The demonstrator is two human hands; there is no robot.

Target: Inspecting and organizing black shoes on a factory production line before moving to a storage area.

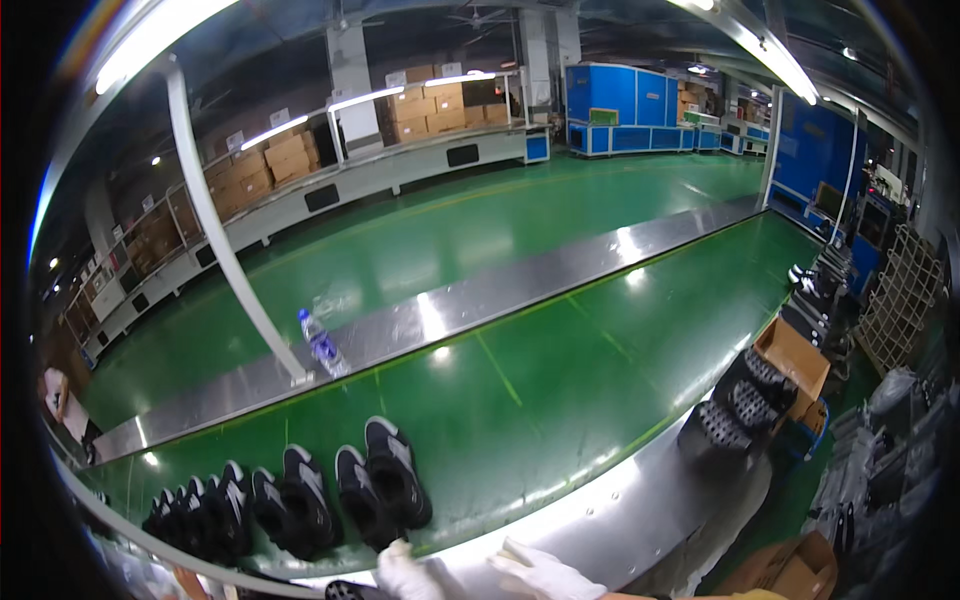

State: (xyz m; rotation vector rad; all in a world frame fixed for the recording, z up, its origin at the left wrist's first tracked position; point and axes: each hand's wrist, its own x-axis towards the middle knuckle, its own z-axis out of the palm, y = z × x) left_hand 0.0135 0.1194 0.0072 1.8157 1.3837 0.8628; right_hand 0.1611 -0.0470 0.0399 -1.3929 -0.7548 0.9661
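My left hand [408,574], in a white glove, is at the lower edge, right behind the heels of a pair of black sneakers [384,484] with pale toes. Its fingers are blurred, and I cannot tell whether they touch the heel. To its right, over the shiny metal edge [600,505], my right hand [545,572] is gloved too, its fingers stretched out with nothing in them. Beside my left hand a dark shoe with a dotted sole [350,590] is partly cut off by the lower edge.
More black sneakers [295,500] line the green belt to the left. Black shoes with dotted soles [735,405] sit on the metal edge at right, by an open cardboard box [795,360]. A water bottle [322,345] stands on the far metal strip near a white post [225,230].
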